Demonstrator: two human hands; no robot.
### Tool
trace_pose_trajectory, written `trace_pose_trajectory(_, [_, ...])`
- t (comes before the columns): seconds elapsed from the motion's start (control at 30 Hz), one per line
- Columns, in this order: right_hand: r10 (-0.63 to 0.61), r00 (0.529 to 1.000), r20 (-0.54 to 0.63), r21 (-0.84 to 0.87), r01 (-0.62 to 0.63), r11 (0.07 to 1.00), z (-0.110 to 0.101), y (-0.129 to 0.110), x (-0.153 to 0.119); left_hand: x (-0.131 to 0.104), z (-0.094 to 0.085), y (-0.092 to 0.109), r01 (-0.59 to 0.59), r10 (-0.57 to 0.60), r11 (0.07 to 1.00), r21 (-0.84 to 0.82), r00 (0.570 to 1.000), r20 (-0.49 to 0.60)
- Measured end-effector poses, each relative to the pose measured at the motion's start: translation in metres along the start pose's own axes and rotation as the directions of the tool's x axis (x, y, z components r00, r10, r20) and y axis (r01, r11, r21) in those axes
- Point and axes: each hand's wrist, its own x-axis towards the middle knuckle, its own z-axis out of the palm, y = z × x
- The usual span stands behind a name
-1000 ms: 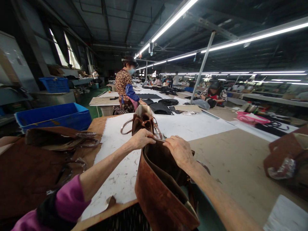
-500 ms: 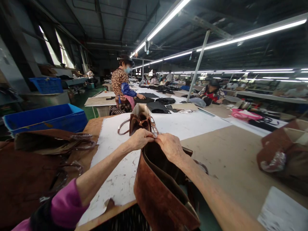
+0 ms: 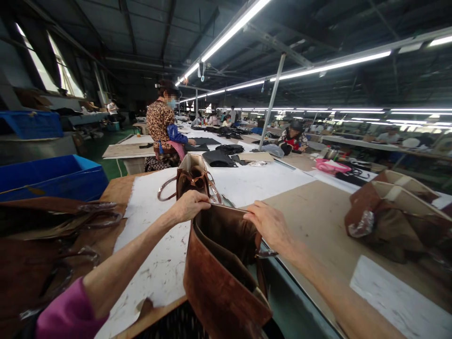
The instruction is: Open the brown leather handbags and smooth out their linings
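Note:
A brown leather handbag [image 3: 224, 278] stands tilted at the table's near edge, its top gaping and its dark lining showing. My left hand [image 3: 190, 205] pinches the far left corner of its rim. At the far right corner, my right hand [image 3: 270, 225] grips the same rim between thumb and fingers. The bag's mouth is stretched between both hands. Just beyond stands a second brown handbag [image 3: 192, 175] with looped handles. The bag's lower part runs out of view at the bottom.
White paper [image 3: 151, 254] and brown board [image 3: 310, 226] cover the table. More brown bags lie left [image 3: 42, 216] and right [image 3: 391, 216]. A blue bin [image 3: 52, 176] stands at left. A co-worker [image 3: 164, 127] stands at the table's far side, near black pieces [image 3: 219, 158].
My hands were close together at the bag's far edge; now they are apart, the right one moved right, and the mouth is wider. The view has turned slightly right.

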Motion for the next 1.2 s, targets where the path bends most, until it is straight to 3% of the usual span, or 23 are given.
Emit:
trace_pose_trajectory(0.17, [0.011, 0.990, -0.139, 0.192, 0.016, 0.981, 0.013, 0.018, -0.019, 0.000, 0.000, 0.000, 0.008, -0.007, 1.000, 0.003, 1.000, -0.010])
trace_pose_trajectory(0.37, [0.016, 0.993, -0.121, 0.406, 0.035, 0.913, 0.015, 0.017, -0.010, 0.000, -0.001, 0.003, 0.003, -0.003, 1.000, -0.007, 1.000, 0.006])
trace_pose_trajectory(0.6, [0.061, 0.993, -0.103, 0.407, -0.014, 0.913, 0.015, 0.017, -0.008, 0.000, 0.000, 0.001, 0.011, -0.011, 0.999, -0.036, 1.000, -0.007])
trace_pose_trajectory(0.73, [0.044, 0.998, -0.043, 0.281, -0.031, 0.959, 0.011, 0.012, -0.001, -0.001, 0.000, 0.000, 0.017, -0.018, 0.995, -0.098, 1.000, -0.001])
trace_pose_trajectory(0.93, [-0.075, 0.997, 0.027, -0.001, 0.075, 0.997, 0.001, -0.019, 0.024, -0.002, -0.001, -0.001, 0.005, -0.006, 0.989, -0.145, 1.000, -0.002])
trace_pose_trajectory(1.07, [-0.162, 0.975, 0.152, 0.026, 0.160, 0.987, -0.001, -0.053, 0.048, -0.003, -0.002, -0.001, -0.040, 0.045, 0.980, -0.194, 0.999, 0.024])
trace_pose_trajectory(1.2, [-0.151, 0.955, 0.255, 0.092, 0.132, 0.987, 0.002, -0.074, 0.068, -0.003, -0.002, -0.004, -0.077, 0.083, 0.958, -0.276, 0.997, 0.010])
